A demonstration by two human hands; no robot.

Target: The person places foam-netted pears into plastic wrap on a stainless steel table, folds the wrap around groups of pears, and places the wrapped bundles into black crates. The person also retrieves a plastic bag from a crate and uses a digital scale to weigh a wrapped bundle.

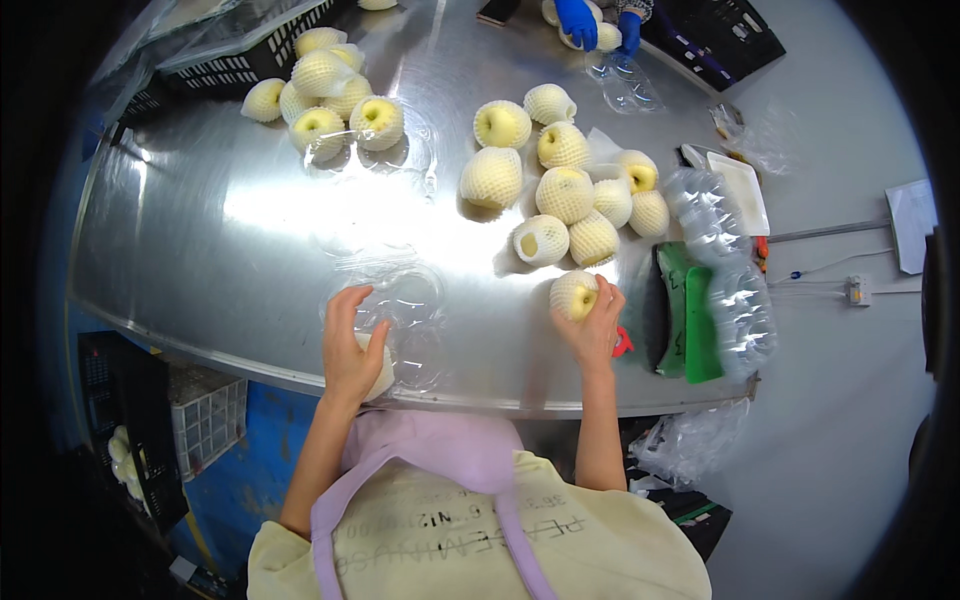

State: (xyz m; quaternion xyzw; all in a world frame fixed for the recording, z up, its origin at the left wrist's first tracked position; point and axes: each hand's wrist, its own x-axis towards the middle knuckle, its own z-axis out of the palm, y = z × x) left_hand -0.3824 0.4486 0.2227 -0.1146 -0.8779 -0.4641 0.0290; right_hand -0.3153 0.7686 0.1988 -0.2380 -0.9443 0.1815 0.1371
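Note:
My right hand (592, 326) has its fingers and thumb around a pale yellow apple (577, 298) in a white foam net, stem end showing. My left hand (351, 352) is held with fingers and thumb apart over the left side of a clear plastic clamshell tray (416, 330). One netted fruit (384, 369) sits in that tray beside my left thumb, partly hidden by the hand. Beyond my right hand lies a loose group of netted apples (565, 195). A second clear tray (420, 150) with several netted apples (377, 122) by it stands farther off to the left.
Black crates (247, 64) stand at the far left of the metal table (195, 277). Across it, a person's blue-gloved hands (577, 26) touch netted fruit above another clear tray (626, 82). Stacked clear trays (724, 277), a green holder (701, 322) and a red object (622, 342) lie right.

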